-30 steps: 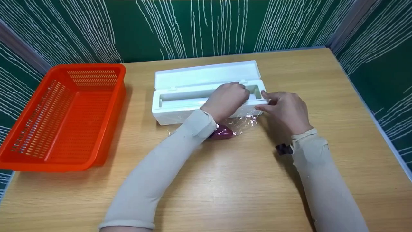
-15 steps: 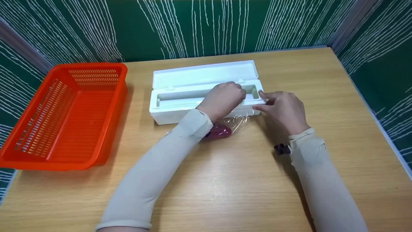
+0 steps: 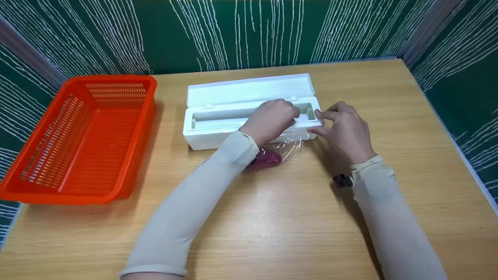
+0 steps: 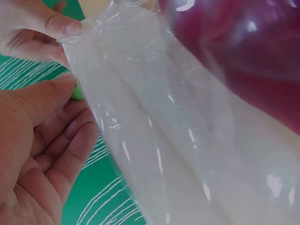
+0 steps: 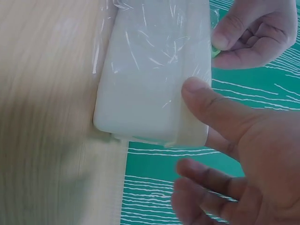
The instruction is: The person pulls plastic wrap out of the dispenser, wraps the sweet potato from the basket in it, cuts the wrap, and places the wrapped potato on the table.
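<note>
A white cling film dispenser [image 3: 202,140] stands with its lid [image 3: 249,90] raised at the back. My left hand [image 3: 270,118] reaches over its front edge and pinches a small green piece [image 4: 77,93], partly hidden by the fingers. At the dispenser's right end, my right hand [image 3: 346,132] pinches the corner between thumb and index finger; its other fingers are off the box. Clear cling film [image 3: 290,147] hangs down the front and over a glossy purple-red object [image 3: 268,157] lying before the dispenser. My left forearm hides part of that object, and its kind cannot be told.
An orange-red plastic basket [image 3: 128,163] with slotted sides stands at the left of the wooden table [image 3: 264,225]. Green panels [image 3: 167,39] with white streaks rise behind the table and along its sides. A dark clip-like piece [image 3: 342,180] sits at my right wrist.
Both hands keep their places at the dispenser. The upper fingers of my right hand have lifted and spread a little. The film's loose right part has drawn slightly inward.
</note>
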`<state>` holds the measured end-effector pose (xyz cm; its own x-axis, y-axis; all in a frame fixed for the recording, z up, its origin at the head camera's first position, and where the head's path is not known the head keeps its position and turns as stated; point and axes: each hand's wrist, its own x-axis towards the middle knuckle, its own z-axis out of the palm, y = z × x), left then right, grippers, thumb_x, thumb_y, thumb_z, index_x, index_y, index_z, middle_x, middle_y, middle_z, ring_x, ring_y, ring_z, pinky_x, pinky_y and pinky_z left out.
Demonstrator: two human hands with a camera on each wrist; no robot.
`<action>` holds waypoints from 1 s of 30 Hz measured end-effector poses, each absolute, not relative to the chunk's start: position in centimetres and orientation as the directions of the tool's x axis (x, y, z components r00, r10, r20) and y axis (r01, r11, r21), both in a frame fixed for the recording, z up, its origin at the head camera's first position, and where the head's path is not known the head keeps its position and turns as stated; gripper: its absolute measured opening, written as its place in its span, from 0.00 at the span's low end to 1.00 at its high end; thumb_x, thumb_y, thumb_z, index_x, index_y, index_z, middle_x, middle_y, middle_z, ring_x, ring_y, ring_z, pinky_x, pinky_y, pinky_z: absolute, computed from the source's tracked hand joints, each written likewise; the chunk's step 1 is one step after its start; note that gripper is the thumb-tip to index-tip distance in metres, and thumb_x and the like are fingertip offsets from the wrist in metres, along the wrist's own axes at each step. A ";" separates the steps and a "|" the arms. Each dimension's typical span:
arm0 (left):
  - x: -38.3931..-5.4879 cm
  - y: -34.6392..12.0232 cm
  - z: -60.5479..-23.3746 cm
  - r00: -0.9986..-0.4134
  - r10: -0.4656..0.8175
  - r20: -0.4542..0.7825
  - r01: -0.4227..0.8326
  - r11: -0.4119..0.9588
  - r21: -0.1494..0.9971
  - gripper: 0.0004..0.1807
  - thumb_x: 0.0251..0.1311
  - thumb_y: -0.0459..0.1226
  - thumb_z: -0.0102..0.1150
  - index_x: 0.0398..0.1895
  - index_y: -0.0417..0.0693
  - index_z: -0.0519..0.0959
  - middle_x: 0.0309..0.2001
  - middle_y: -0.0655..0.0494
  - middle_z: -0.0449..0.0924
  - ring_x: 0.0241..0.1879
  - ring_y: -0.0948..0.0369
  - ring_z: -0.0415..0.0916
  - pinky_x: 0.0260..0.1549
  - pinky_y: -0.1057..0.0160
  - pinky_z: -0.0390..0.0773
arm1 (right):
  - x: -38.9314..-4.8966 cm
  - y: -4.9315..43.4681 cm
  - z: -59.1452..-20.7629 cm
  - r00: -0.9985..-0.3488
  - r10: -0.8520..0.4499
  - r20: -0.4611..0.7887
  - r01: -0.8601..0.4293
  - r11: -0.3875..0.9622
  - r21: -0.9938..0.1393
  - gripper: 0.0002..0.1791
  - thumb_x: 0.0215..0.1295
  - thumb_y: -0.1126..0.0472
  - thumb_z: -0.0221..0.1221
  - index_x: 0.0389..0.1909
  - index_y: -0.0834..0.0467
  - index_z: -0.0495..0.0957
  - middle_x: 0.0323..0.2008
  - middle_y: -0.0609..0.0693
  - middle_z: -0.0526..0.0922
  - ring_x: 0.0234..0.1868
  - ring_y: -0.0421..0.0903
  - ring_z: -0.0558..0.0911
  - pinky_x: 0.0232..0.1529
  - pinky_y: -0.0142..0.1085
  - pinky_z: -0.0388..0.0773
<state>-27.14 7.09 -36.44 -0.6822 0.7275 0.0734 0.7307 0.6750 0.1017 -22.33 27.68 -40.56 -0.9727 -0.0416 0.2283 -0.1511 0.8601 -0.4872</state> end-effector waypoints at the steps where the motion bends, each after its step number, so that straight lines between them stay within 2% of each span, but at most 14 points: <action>1: -27.1 7.1 -36.4 -0.682 0.728 0.071 0.731 0.674 0.103 0.12 0.75 0.34 0.56 0.53 0.47 0.87 0.48 0.54 0.89 0.48 0.57 0.84 0.55 0.61 0.81 | -22.3 27.6 -40.5 -0.972 -0.056 0.229 -0.161 0.866 -0.474 0.27 0.57 0.53 0.77 0.56 0.61 0.86 0.53 0.60 0.81 0.52 0.58 0.77 0.48 0.53 0.79; 4: -27.0 7.1 -36.4 -0.684 0.727 0.060 0.729 0.678 0.092 0.12 0.75 0.35 0.57 0.53 0.47 0.87 0.47 0.53 0.89 0.49 0.57 0.84 0.55 0.61 0.81 | -22.5 27.5 -40.4 -0.971 -0.102 0.218 -0.193 0.871 -0.451 0.29 0.60 0.54 0.75 0.59 0.64 0.83 0.67 0.61 0.74 0.69 0.61 0.70 0.66 0.58 0.72; 7: -26.9 7.2 -36.4 -0.678 0.733 0.055 0.735 0.675 0.065 0.11 0.75 0.33 0.56 0.50 0.48 0.88 0.44 0.54 0.88 0.45 0.58 0.84 0.52 0.62 0.82 | -22.6 27.6 -40.5 -0.968 -0.148 0.203 -0.225 0.870 -0.440 0.34 0.63 0.55 0.73 0.68 0.61 0.76 0.74 0.60 0.69 0.76 0.61 0.65 0.72 0.59 0.65; 10: -26.8 7.5 -36.5 -0.676 0.735 0.059 0.737 0.674 0.050 0.12 0.75 0.32 0.56 0.50 0.49 0.88 0.44 0.55 0.88 0.45 0.58 0.84 0.51 0.62 0.82 | -22.5 27.9 -40.6 -0.964 -0.181 0.193 -0.251 0.856 -0.451 0.33 0.65 0.56 0.71 0.70 0.57 0.75 0.74 0.58 0.70 0.75 0.60 0.67 0.71 0.59 0.65; 13: -26.8 7.8 -36.4 -0.679 0.732 0.058 0.734 0.676 0.059 0.13 0.74 0.33 0.57 0.54 0.51 0.87 0.46 0.56 0.89 0.47 0.59 0.84 0.54 0.63 0.81 | -22.3 28.0 -40.8 -0.964 -0.190 0.187 -0.258 0.844 -0.470 0.27 0.65 0.56 0.70 0.66 0.54 0.80 0.72 0.55 0.73 0.73 0.60 0.71 0.70 0.58 0.67; 18: -27.0 8.0 -36.4 -0.672 0.739 0.059 0.741 0.667 0.083 0.13 0.75 0.32 0.55 0.50 0.51 0.89 0.46 0.56 0.89 0.46 0.59 0.83 0.53 0.63 0.80 | -22.3 28.3 -40.9 -0.969 -0.163 0.187 -0.237 0.826 -0.512 0.24 0.65 0.57 0.70 0.62 0.54 0.83 0.72 0.52 0.73 0.72 0.59 0.71 0.71 0.56 0.66; 25: -27.3 7.2 -36.4 -0.657 0.750 0.079 0.753 0.649 0.104 0.14 0.73 0.31 0.54 0.45 0.51 0.90 0.42 0.56 0.89 0.42 0.58 0.83 0.48 0.62 0.81 | -22.5 28.1 -41.0 -0.965 -0.160 0.209 -0.248 0.822 -0.513 0.24 0.63 0.58 0.72 0.60 0.55 0.84 0.70 0.53 0.75 0.71 0.59 0.73 0.69 0.56 0.68; 30: -27.3 6.4 -36.2 -0.645 0.760 0.080 0.764 0.637 0.107 0.13 0.73 0.32 0.55 0.45 0.50 0.90 0.42 0.55 0.89 0.41 0.58 0.82 0.49 0.63 0.81 | -22.6 27.8 -40.8 -0.966 -0.157 0.205 -0.243 0.818 -0.521 0.23 0.63 0.58 0.72 0.59 0.55 0.84 0.70 0.53 0.75 0.70 0.60 0.74 0.69 0.57 0.68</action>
